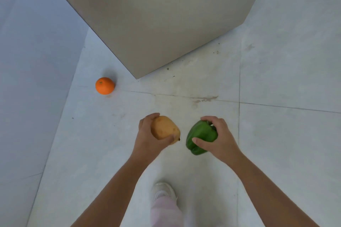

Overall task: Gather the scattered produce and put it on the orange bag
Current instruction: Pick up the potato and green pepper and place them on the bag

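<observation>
My left hand (147, 138) grips a tan potato (164, 129), held above the floor in the lower middle of the view. Just to its right, my right hand (217, 138) holds a green bell pepper (200, 135), fingers wrapped over its top and side. An orange (104, 85) lies on the pale tiled floor to the upper left, well apart from both hands and close to the corner of a large block. The orange bag is not in view.
A big beige block or counter (156, 14) fills the upper middle, its corner reaching the floor near the orange. A grey wall (33, 61) runs down the left side. My white shoe and pink trouser leg (164, 201) show below.
</observation>
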Demonstrator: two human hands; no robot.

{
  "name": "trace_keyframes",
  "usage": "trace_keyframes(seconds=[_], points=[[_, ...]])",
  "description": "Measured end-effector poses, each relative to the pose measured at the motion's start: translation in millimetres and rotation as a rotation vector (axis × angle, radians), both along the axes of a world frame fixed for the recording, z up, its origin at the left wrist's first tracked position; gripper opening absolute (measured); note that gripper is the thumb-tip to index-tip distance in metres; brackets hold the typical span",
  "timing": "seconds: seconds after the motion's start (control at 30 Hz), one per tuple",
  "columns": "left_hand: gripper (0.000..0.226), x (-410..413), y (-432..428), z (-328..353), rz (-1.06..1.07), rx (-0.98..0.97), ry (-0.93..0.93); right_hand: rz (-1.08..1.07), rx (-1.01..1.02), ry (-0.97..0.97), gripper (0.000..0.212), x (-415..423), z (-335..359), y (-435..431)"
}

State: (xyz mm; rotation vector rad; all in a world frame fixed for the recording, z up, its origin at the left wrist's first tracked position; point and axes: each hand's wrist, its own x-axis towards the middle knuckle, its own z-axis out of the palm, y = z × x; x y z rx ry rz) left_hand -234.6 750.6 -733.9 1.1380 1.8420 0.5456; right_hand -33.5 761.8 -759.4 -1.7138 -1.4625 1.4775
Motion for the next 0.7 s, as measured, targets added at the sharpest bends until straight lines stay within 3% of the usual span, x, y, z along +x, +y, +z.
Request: trace_keyframes(seconds=[0.13,0.33,0.5,0.7], points=[[0.079,10,-8,84,-0.093,0.15,0.135,-0.08,-0.005,0.051,0.055,17,86,-10],[0.078,49,-30,208,-0.082,0.249,0.103,-0.204,0.085,0.058,0.054,44,221,-20],[0.078,68,-50,306,-0.14,0.322,0.199,-0.287,0.201,0.025,0.054,62,327,-34],[0.078,96,-63,420,-0.167,0.413,0.091,-0.419,0.339,0.009,0.059,87,440,-59]])
